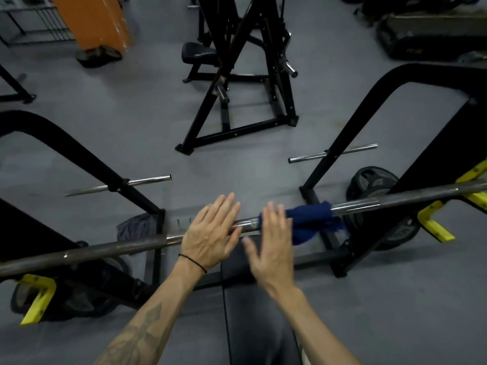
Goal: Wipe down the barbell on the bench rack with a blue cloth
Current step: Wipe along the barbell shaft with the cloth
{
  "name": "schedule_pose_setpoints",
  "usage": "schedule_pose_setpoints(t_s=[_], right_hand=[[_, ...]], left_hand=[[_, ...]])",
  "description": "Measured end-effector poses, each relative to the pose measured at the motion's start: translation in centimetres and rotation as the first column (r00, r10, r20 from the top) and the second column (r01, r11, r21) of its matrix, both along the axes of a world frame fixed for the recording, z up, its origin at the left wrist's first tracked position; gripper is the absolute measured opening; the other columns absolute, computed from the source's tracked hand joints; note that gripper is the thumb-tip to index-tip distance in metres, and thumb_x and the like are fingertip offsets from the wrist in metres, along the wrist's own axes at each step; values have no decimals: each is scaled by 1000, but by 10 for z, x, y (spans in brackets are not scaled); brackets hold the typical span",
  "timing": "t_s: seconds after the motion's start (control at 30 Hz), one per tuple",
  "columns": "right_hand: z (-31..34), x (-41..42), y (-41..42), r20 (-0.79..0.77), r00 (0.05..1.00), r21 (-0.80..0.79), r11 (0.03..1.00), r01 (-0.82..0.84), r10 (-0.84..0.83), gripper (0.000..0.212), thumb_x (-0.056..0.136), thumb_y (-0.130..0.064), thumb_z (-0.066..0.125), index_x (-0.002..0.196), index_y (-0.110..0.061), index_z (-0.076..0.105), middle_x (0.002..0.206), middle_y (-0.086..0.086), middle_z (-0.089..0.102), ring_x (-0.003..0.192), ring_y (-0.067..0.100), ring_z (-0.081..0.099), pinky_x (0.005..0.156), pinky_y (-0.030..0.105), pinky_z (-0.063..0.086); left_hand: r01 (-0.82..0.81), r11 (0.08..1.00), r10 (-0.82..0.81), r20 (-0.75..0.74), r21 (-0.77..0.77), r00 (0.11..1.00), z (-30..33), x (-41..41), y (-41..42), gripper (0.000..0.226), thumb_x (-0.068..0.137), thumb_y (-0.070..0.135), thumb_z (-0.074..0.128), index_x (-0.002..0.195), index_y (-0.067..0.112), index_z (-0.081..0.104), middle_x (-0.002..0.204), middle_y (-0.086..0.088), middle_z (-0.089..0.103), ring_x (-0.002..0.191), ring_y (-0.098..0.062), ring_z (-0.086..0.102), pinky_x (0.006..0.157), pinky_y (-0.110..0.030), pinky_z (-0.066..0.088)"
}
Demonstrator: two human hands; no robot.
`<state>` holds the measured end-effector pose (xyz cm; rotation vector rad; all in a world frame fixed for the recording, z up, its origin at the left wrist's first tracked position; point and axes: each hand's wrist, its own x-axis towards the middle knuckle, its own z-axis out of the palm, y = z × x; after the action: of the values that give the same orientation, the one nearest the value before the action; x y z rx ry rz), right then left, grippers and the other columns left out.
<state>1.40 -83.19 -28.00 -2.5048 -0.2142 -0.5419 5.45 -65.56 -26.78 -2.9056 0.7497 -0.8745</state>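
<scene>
Nearest of all, a black padded bench point(253, 312) runs up the middle of the view between two bare forearms, the left one tattooed and wearing a thin black band at the wrist. Just past its end, both hands are spread flat with the fingers straight, and neither holds anything. The left hand point(210, 233) lies palm down over the barbell point(105, 250), though whether it presses on the metal or only hovers I cannot tell. The right hand point(274, 243) is blurred, its fingertips reaching the near edge of the blue cloth point(311, 216). That cloth is draped over the bar just right of centre, bunched on top with a loose end hanging down below. The barbell itself crosses the picture from lower left to upper right, resting at each end in a yellow hook point(37, 299) of the black bench rack point(342, 143). Dark weight plates point(374, 180) sit low by the rack's right upright, and short chrome pegs point(332, 153) stick out from both uprights. Beyond the rack lies grey floor point(147, 122), then another black frame machine point(237, 101) with a small padded seat, and at the far left an orange pillar point(92, 19).
</scene>
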Motion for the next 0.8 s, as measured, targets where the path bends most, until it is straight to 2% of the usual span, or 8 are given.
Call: schedule_pose_setpoints(t_s=[0.17,0.23,0.37,0.43,0.53,0.6,0.7,0.8], right_hand=[[0,10,-38,31,953,-295,914,-279,301,69,106,-49,43,158,-7,33,168,8,25,157,23,20,124,48,25],[1,19,-72,80,978,-282,946,-163,193,65,106,-47,42,156,-5,37,166,10,30,156,24,23,123,50,26],[1,16,-45,14,993,-6,993,117,-117,70,107,-49,35,156,1,33,167,13,27,158,28,15,128,48,10],[1,8,-9,-18,1000,16,1000,4,-3,73,107,-53,33,157,1,31,168,14,24,158,29,12,129,46,5],[2,9,-14,-13,947,-218,923,-316,321,72,107,-53,37,158,-3,32,167,12,26,157,24,16,128,46,16],[1,24,-50,25,922,-328,874,-359,387,67,108,-49,40,157,-4,36,165,12,31,155,24,25,124,47,26],[-2,32,-99,122,978,-281,951,-131,170,59,108,-42,39,152,-3,44,160,13,41,151,29,35,123,49,27],[2,17,-61,5,989,20,989,144,-145,65,108,-47,33,154,-1,39,163,13,35,157,26,18,128,46,12]], left_hand=[[-59,993,55,-37,-105,998,-8,-9,-10,51,104,40,43,144,11,57,156,-10,46,144,-28,45,113,-47,41],[-124,975,119,-39,-183,992,-6,-9,-19,50,103,39,45,140,10,60,153,-10,49,142,-28,47,116,-47,38],[-168,965,170,-10,-199,985,-9,-7,-23,48,103,39,44,139,12,62,152,-9,52,141,-27,49,116,-47,37],[-168,965,173,5,-199,985,-12,-8,-23,47,105,38,43,137,12,64,150,-8,54,139,-27,51,115,-47,39],[-164,968,168,7,-192,986,-12,-8,-23,47,107,36,37,134,12,66,146,-9,57,136,-27,55,116,-46,38],[-152,969,154,-2,-195,988,-11,-9,-21,46,106,34,38,136,11,65,147,-9,57,136,-28,54,117,-45,37],[-150,970,152,-4,-191,988,-9,-8,-23,46,103,33,44,138,11,63,145,-9,59,135,-28,55,115,-46,38],[-140,974,146,17,-177,989,-10,-8,-22,46,101,39,48,132,11,66,126,-8,68,112,-28,65,98,-43,48]])
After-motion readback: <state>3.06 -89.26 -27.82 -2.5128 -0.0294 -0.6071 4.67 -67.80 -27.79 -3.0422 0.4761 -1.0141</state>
